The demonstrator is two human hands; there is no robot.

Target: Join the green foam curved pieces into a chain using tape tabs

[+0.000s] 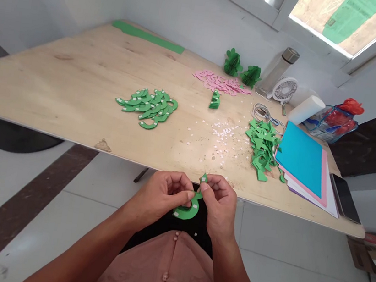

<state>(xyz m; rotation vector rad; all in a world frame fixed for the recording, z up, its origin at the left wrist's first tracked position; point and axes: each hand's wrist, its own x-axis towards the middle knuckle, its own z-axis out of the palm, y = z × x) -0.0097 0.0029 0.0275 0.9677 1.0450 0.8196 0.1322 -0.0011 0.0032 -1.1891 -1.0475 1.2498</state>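
Observation:
A curved green paper cutout [188, 212] dotted with small white squares is held just off the front table edge, above my lap. My left hand [166, 194] pinches its upper left part between thumb and fingers. On the other side, my right hand [218, 205] grips its upper tip, with the thumb beside a white square. Beyond my hands lies a pile of similar green cutouts [154, 107], many bearing white squares. A small stack of folded green pieces [214, 99] stands farther back, near pink paper cutouts [221, 82].
White scraps [223, 131] dot the table [76, 94]. Rightward lie green offcuts [261, 146], scissors [276, 123], tape rolls [261, 112], coloured sheets [300, 156] and a phone [345, 198]. Two green paper trees [233, 63], a bottle [280, 70] and a small fan [285, 89] stand behind.

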